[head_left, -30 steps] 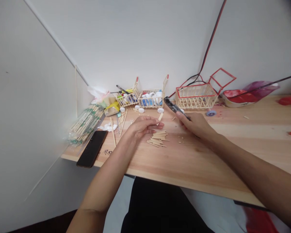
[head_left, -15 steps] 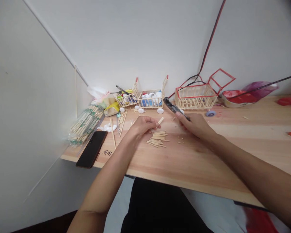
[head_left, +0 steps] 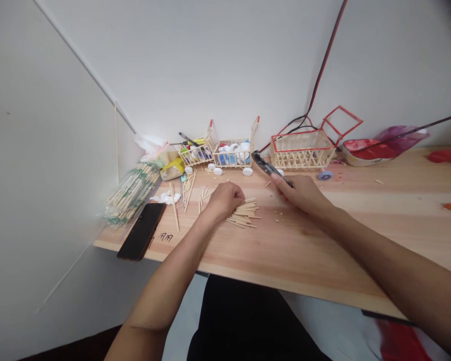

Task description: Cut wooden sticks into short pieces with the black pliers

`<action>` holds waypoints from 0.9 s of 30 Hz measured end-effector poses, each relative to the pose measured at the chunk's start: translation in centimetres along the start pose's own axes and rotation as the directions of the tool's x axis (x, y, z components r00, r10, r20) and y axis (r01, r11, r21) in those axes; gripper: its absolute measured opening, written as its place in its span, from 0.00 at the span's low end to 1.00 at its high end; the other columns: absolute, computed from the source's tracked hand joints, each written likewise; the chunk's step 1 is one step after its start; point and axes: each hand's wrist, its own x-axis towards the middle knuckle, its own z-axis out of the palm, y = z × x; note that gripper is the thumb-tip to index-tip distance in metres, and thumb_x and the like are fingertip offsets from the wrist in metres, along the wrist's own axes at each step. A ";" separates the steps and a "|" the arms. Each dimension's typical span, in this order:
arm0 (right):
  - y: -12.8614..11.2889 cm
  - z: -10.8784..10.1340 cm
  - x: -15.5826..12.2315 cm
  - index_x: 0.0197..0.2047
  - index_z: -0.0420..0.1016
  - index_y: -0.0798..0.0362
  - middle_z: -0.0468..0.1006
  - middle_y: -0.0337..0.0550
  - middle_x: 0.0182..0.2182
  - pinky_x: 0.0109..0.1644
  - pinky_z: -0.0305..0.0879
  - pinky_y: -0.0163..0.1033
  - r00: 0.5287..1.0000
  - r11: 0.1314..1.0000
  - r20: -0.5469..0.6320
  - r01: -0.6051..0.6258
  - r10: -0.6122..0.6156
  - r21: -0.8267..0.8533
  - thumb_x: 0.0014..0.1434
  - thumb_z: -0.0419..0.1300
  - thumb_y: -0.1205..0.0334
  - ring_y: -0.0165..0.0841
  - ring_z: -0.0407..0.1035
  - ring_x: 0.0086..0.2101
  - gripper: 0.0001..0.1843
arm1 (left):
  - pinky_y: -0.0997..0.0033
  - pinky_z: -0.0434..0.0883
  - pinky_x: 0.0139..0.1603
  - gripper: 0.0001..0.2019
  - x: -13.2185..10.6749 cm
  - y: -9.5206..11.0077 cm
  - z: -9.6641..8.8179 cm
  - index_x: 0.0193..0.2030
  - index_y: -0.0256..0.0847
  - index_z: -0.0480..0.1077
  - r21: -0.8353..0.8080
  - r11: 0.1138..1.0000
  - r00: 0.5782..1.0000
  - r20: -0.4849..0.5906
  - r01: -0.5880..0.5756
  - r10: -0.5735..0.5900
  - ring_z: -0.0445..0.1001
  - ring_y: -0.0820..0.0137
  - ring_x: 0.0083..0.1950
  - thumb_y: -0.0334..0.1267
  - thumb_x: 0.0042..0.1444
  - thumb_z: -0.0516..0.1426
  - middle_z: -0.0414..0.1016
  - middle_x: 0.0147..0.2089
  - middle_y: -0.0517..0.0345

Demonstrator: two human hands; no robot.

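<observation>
Left hand (head_left: 225, 198) curled over the pile of cut sticks (head_left: 244, 213) mid-desk, knuckles up, pinching to gather. Right hand (head_left: 302, 193) clenched around the cutting pliers (head_left: 268, 166), jaws aimed toward the back edge.

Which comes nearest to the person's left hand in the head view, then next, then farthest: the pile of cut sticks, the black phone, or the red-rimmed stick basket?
From the left hand:
1. Pile of cut sticks, touching the hand on its right side.
2. Black phone, to the left at the table's near edge.
3. Red-rimmed stick basket, far to the right by the wall.
</observation>
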 end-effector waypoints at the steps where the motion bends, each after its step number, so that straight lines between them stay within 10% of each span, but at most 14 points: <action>1: 0.0 0.0 0.0 0.17 0.63 0.51 0.68 0.44 0.16 0.28 0.50 0.40 1.000 1.000 -0.005 0.004 -0.004 -0.001 0.61 0.40 0.32 0.35 0.63 0.23 0.36 | 0.73 0.65 0.33 0.05 0.1 0.0 -0.1 0.29 0.35 0.79 0.005 1.000 1.000 0.010 0.001 -0.001 0.73 0.70 0.30 0.28 0.49 0.60 0.78 0.27 0.56; 9: 0.0 -0.1 0.0 0.17 0.63 0.50 0.69 0.44 0.17 0.29 0.52 0.40 1.000 1.000 -0.006 0.016 -0.016 -0.001 0.62 0.41 0.33 0.36 0.65 0.23 0.35 | 0.71 0.71 0.47 0.14 0.4 -1.0 -0.6 0.35 0.37 0.81 -0.039 0.999 1.000 -0.009 -0.002 0.002 0.78 0.69 0.42 0.22 0.49 0.55 0.82 0.39 0.54; 27: -0.1 -0.1 0.0 0.18 0.65 0.51 0.70 0.44 0.17 0.29 0.53 0.40 1.000 1.000 0.005 0.011 -0.011 -0.006 0.62 0.41 0.34 0.36 0.65 0.23 0.35 | 0.75 0.69 0.40 0.13 0.0 -1.0 0.5 0.35 0.38 0.79 -0.116 0.986 0.992 -0.051 -0.120 0.114 0.73 0.72 0.34 0.23 0.50 0.54 0.77 0.37 0.56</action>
